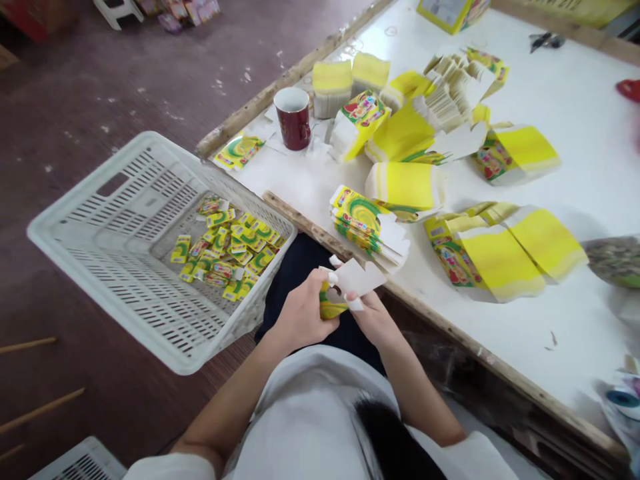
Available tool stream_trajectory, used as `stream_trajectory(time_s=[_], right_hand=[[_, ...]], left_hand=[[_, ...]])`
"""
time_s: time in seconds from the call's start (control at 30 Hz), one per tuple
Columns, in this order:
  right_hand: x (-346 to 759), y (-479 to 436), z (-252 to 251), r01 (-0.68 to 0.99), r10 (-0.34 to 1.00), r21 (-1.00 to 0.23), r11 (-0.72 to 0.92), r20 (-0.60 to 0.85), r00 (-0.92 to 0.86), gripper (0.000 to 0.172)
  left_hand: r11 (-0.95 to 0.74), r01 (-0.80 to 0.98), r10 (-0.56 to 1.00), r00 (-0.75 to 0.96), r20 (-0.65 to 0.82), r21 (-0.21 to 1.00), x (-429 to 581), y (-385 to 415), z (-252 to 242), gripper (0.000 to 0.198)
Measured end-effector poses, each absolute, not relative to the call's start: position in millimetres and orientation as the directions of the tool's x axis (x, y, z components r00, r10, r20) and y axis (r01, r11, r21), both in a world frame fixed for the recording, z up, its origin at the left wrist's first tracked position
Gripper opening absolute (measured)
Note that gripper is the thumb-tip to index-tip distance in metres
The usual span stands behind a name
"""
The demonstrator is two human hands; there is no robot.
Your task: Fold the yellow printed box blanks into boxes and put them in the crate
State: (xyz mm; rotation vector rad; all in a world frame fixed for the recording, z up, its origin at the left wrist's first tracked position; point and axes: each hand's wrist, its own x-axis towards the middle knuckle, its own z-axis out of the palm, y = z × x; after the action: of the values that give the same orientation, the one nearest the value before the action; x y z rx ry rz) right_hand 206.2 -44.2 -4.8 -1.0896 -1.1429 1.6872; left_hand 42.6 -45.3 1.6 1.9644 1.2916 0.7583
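Between my two hands, above my lap at the table's edge, is a small yellow and green cardboard box (pixel 332 309) with its white flaps standing up. My left hand (pixel 306 312) is wrapped round its left side. At the right side, my right hand (pixel 371 316) grips the box near the raised flaps, and white wrapping covers some fingertips. A fanned stack of flat printed cartons (pixel 363 217) lies on the table just beyond my hands. To my left, a white plastic basket (pixel 115 223) holds many small filled-out yellow boxes (pixel 245 233).
On the white table (pixel 525 340) stand a dark red mug (pixel 293 120) and several bundles of yellow cartons (pixel 505 250). A wooden strip (pixel 310 225) runs along its edge. A black tool (pixel 547 42) lies at the back. Another white crate (pixel 80 463) sits at lower left.
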Motion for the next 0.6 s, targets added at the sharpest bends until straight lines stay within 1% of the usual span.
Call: stream_trajectory(time_s=[0.03,0.1,0.13,0.2,0.23,0.3,0.33,0.4,0.43,0.5,0.6], right_hand=[[208,-46,-3,-0.093,0.938,-0.976,-0.196,-0.159,-0.307,0.066],[210,-48,0,0.045,0.948,-0.998,-0.036,-0.048,-0.315,0.057],[211,-49,2,0.108,0.951,-0.993,0.038,0.003,-0.31,0.053],[212,-49,1,0.192,0.959,-0.972,0.137,0.082,-0.271,0.051],[212,-49,0,0.215,0.966,-0.963,0.162,0.11,-0.236,0.052],[213,-48,-5,0.252,0.971,-0.945,0.209,0.17,-0.169,0.056],[213,-47,-9,0.277,0.965,-0.929,0.244,0.205,-0.163,0.058],[214,-46,-14,0.334,0.938,-0.884,0.327,0.262,-0.225,0.061],[215,-46,-16,0.358,0.921,-0.861,0.36,0.269,-0.281,0.06],[220,-44,-16,0.387,0.896,-0.837,0.388,0.243,-0.373,0.052],[232,-36,-7,0.368,0.854,-0.838,0.402,0.199,-0.48,0.038]], left_hand=[[-0.272,0.556,0.933,0.351,0.075,0.785,42,-44,1,0.062],[-0.253,0.568,0.932,0.359,0.041,0.783,44,-43,0,0.067],[-0.265,0.578,0.934,0.352,0.057,0.772,45,-43,-1,0.071],[-0.307,0.616,0.94,0.315,0.13,0.726,46,-44,-3,0.078],[-0.321,0.641,0.941,0.297,0.161,0.697,45,-44,-3,0.077],[-0.322,0.68,0.945,0.272,0.181,0.658,41,-44,-1,0.069],[-0.316,0.685,0.947,0.27,0.174,0.657,38,-44,0,0.063],[-0.323,0.665,0.943,0.286,0.17,0.674,32,-43,5,0.054],[-0.335,0.65,0.938,0.298,0.176,0.682,29,-42,7,0.053],[-0.356,0.632,0.929,0.32,0.187,0.688,24,-39,11,0.051],[-0.363,0.617,0.923,0.343,0.177,0.698,18,-34,15,0.053]])
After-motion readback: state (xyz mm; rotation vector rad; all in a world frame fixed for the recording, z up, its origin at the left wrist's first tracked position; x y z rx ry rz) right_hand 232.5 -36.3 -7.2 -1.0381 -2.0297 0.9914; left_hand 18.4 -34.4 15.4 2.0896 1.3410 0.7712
